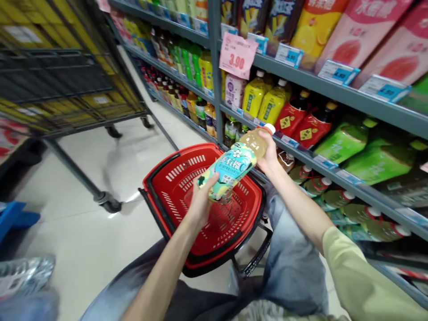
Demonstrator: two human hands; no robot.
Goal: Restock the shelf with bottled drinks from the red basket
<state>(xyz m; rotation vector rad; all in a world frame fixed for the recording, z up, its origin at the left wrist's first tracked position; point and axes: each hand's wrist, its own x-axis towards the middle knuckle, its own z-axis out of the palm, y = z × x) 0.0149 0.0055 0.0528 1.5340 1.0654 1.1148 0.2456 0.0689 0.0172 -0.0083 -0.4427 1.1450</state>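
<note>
A large drink bottle (234,166) with a teal and yellow label, a white cap and a pale amber liquid is held tilted in both hands. My left hand (202,196) grips it near its base, thumb lying over the label. At the neck end, my right hand (268,154) is wrapped round the shoulder just below the cap. Under the bottle stands a red shopping basket (203,263) with slotted walls and black handles. Its visible floor is bare, though the bottle and my left hand hide part of it.
Shelves of drinks (321,87) with price tags run along the right, close to my right arm. Similar amber bottles (374,214) lie on a lower shelf. A wheeled wire cage cart (63,76) stands at left on the pale tiled floor (83,249). Shrink-wrapped goods (26,285) lie at lower left.
</note>
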